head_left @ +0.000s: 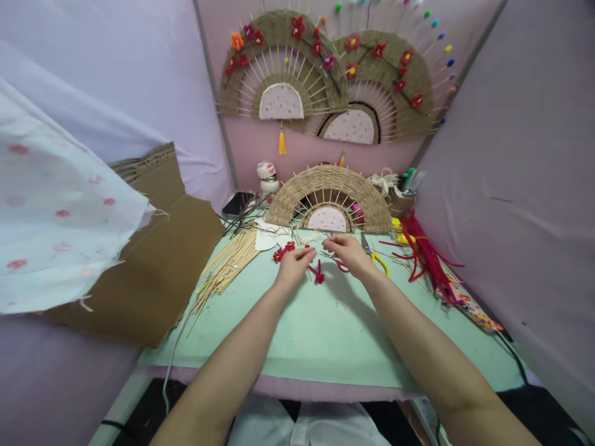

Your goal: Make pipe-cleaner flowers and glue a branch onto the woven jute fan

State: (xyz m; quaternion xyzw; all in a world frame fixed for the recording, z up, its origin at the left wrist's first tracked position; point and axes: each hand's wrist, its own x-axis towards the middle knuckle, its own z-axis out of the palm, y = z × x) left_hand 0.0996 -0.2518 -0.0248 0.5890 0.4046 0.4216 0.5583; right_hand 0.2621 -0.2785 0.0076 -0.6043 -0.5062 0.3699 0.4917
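My left hand (294, 266) rests on the pale green table (320, 334), fingers curled in a pinch on something small and red that I cannot make out. A small pink-red flower of pipe cleaner (318, 274) lies just right of it. My right hand (349, 253) hovers a little farther back, fingers bent down over red-handled scissors (341, 265); whether it grips them is unclear. Small red flowers (282, 251) lie just beyond my left hand. A woven half-round fan (331, 197) on sticks stands behind both hands.
A bundle of thin sticks (227, 263) lies at the left, beside brown cardboard (158, 266) and white spotted cloth (60, 204). Red pipe cleaners (425, 257) and yellow-handled pliers (380, 260) lie at the right. Two decorated fans (325, 74) hang on the back wall.
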